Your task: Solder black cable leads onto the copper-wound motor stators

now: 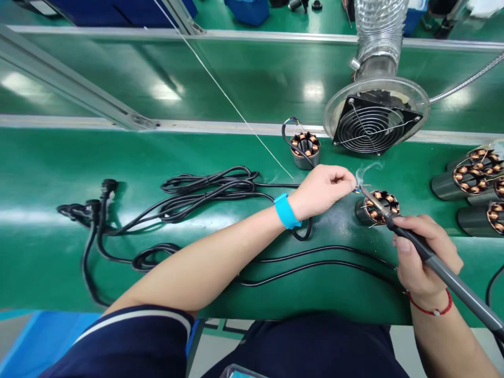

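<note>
My right hand (427, 257) grips a soldering iron (417, 244) by its dark handle, the tip up at the left fingertips. My left hand (328, 191) is closed in a pinch on a thin solder wire (236, 109), which runs down from above and passes behind the hand. Small coloured lead ends (356, 190) show just under those fingers, and smoke (368, 169) curls up there. Below the iron stands a motor stator (360, 212) with copper windings. The exact joint at the tip is too small to make out.
A fume extractor fan (368, 128) hangs over the work. Another wired stator (305, 160) stands behind my left hand; several more stators (444, 186) lie at the right. Black coiled cables (212, 189) with plugs (108, 186) spread over the green bench (47, 163).
</note>
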{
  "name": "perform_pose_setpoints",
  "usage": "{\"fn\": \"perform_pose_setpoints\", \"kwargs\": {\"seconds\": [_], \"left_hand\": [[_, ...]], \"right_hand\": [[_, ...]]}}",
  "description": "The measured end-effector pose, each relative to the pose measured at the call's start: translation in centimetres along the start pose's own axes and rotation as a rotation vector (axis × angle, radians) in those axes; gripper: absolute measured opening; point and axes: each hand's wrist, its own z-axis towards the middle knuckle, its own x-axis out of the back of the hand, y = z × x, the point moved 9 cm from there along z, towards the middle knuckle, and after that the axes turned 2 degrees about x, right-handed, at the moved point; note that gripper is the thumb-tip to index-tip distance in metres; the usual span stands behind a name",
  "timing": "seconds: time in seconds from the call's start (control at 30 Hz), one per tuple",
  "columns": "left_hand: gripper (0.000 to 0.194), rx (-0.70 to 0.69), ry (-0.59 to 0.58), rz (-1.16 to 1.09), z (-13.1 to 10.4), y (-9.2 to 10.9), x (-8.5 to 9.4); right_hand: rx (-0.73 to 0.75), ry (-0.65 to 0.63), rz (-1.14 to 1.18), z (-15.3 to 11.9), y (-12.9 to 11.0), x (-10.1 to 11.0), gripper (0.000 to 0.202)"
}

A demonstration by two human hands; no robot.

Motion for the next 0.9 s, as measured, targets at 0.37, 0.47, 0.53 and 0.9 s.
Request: {"fn": "perform_pose_setpoints", "kwargs": {"seconds": [0.37, 0.47, 0.53, 0.9], "left_hand": [[0.012, -0.011, 0.004, -0.042, -0.07, 0.18, 0.0], [0.012, 0.005, 0.003, -0.047, -0.02, 0.07, -0.08], [0.012, 0.008, 0.0, -0.051, 0.02, 0.03, -0.14], [0.012, -0.041, 0.005, -0.05, 0.07, 0.36, 0.02]], "right_hand": [[0.075, 0.018, -0.003, 0.29, -0.28, 0.01, 0.029], [0.084, 0.054, -0.01, 0.13, -0.19, 0.28, 0.031], [0.102, 0.1, -0.023, 0.0, -0.25, 0.7, 0.032], [0.089, 0.071, -0.087, 0.03, -0.18, 0.17, 0.045]]}}
